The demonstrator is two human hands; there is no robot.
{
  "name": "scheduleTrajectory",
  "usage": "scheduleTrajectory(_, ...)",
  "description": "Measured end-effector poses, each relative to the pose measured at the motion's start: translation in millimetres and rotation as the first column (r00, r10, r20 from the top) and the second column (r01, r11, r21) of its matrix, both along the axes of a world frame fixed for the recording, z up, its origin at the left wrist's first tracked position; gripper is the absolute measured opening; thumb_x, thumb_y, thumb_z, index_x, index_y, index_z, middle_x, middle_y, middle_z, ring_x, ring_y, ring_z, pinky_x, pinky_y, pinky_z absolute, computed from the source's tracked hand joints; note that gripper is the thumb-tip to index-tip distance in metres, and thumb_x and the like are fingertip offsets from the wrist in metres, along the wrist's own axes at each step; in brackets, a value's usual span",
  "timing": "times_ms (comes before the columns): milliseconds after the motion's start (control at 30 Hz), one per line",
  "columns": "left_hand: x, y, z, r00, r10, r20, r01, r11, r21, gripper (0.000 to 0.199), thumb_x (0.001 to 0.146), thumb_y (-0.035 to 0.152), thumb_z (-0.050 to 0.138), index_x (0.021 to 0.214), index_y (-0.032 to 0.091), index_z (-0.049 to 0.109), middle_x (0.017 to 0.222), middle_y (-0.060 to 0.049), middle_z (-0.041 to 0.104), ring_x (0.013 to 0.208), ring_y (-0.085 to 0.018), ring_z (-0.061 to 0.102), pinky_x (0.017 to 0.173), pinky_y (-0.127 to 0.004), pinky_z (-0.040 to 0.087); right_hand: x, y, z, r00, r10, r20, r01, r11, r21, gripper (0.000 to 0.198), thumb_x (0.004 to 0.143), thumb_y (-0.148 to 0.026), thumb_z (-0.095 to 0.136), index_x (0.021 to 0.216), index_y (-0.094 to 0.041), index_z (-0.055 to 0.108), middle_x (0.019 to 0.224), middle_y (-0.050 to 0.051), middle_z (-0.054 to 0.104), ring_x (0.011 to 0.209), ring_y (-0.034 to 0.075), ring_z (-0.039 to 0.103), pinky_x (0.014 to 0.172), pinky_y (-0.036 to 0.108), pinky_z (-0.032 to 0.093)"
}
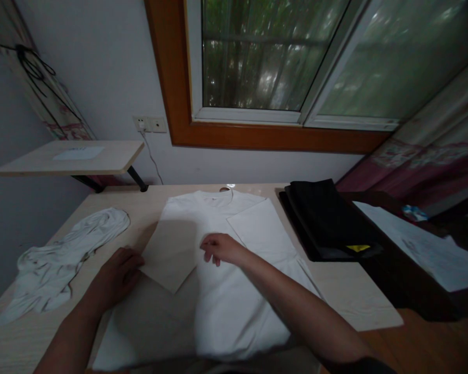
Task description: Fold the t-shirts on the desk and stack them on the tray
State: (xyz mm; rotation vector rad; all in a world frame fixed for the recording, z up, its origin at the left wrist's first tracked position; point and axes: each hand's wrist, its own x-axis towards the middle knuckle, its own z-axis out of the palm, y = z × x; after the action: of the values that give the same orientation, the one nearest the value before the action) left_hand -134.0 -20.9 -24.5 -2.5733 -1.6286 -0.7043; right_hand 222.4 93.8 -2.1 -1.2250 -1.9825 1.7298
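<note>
A white T-shirt [234,301] lies spread on the table, its collar at the far side. Both sleeves are folded inward over the body, and a shadow falls across the left half. At the left edge, beside the folded left sleeve, my left hand [119,275] has its fingers bent down onto the shirt's edge, seemingly gripping it; the fingertips are partly hidden. My right hand [220,248] is over the middle of the shirt, fingers loosely bent and somewhat apart, with nothing visible in them. The right forearm crosses the shirt's right side.
A crumpled white cloth [74,254] lies at the table's left. Folded black garments [320,218] with a yellow patch are stacked at the right. A small raised shelf [117,162] stands at the back left. Beyond the right side, papers [421,241] rest on a dark surface.
</note>
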Motion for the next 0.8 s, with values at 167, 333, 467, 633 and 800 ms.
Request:
scheduleTrajectory(167,3.9,8.1,1.8,0.994,0.106,0.003,-0.106,0.994,-0.040,0.020,0.094,0.037,0.055,0.103,0.025,0.069,0.092,-0.004,0.069,0.083,-0.020,0.066,0.076,-0.031,0.054,18.3,17.3,-8.3,0.977,-0.215,0.019,0.169,0.819,0.548,0.009,0.085,-0.018,0.063,0.089,-0.020,0.071,0.082,0.001,0.069,0.076,0.014,0.062,0.072,0.024,0.046)
scheduleTrajectory(333,17.1,35.7,13.6,0.972,0.227,-0.060,-0.232,0.969,-0.089,0.030,0.096,0.041,0.048,0.104,0.025,0.072,0.086,-0.004,0.071,0.077,-0.021,0.067,0.072,-0.031,0.052,22.0,16.8,-19.1,0.977,-0.213,-0.030,0.177,0.715,0.677,0.020,0.085,-0.014,0.066,0.102,-0.020,0.071,0.096,0.002,0.061,0.075,0.013,0.056,0.079,0.027,0.047)
scheduleTrajectory(467,32.6,70.3,34.6,0.956,0.277,-0.094,-0.286,0.953,-0.097,0.032,0.096,0.042,0.046,0.097,0.022,0.072,0.089,-0.008,0.072,0.087,-0.024,0.066,0.080,-0.035,0.051,20.1,12.3,-24.4,0.974,-0.226,-0.025,0.173,0.664,0.727,0.021,0.087,-0.015,0.065,0.107,-0.021,0.070,0.098,0.004,0.060,0.081,0.016,0.057,0.085,0.030,0.048)
scheduleTrajectory(633,50.6,120.0,46.8,0.927,0.362,-0.095,-0.370,0.925,-0.084,0.031,0.094,0.036,0.045,0.103,0.022,0.070,0.106,-0.008,0.070,0.099,-0.024,0.063,0.092,-0.037,0.047,19.4,8.3,-25.0,0.969,-0.247,-0.008,0.166,0.625,0.762,0.025,0.089,-0.018,0.064,0.114,-0.021,0.067,0.098,0.005,0.060,0.094,0.019,0.058,0.091,0.032,0.047)
scheduleTrajectory(800,61.4,156.8,40.2,0.874,0.449,-0.183,-0.476,0.868,-0.143,0.029,0.089,0.037,0.050,0.100,0.021,0.071,0.109,-0.010,0.068,0.105,-0.028,0.060,0.091,-0.039,0.047,18.3,6.5,-24.2,0.965,-0.263,0.011,0.160,0.617,0.770,0.029,0.090,-0.019,0.062,0.119,-0.020,0.066,0.094,0.005,0.062,0.092,0.020,0.058,0.092,0.033,0.047)
